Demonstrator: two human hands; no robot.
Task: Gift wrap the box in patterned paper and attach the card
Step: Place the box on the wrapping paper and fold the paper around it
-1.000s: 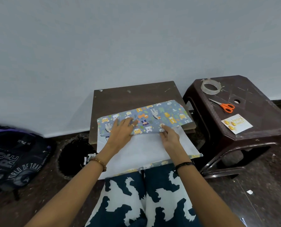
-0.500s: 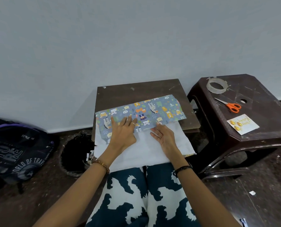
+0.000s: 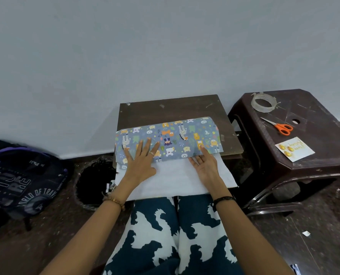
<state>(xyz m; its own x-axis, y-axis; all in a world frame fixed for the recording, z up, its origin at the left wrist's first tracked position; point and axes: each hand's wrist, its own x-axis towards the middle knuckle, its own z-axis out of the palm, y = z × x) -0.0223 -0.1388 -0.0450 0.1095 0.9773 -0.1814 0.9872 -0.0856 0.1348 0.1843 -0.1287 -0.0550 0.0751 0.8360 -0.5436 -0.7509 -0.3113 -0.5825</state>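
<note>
Roughly a third in: first flap folded over, nothing taped.
Paper (image 3: 171, 139) lies on the board (image 3: 165, 107), patterned side folded toward the person, white underside still bare in front; the box is presumably under the flap, not visible. Left hand (image 3: 143, 159) is spread flat, pressing the flap; right hand (image 3: 206, 165) lies flat with straight fingers at its edge. Tape (image 3: 263, 102), scissors (image 3: 280, 127) and card (image 3: 294, 148) sit untouched on the stool (image 3: 324, 165). Bin (image 3: 94, 179) contents are too dark to tell.

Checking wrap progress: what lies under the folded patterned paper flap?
The patterned paper is folded over, left hand flat on it. Below its edge only the paper's white underside shows. The box is covered, unseen.
</note>
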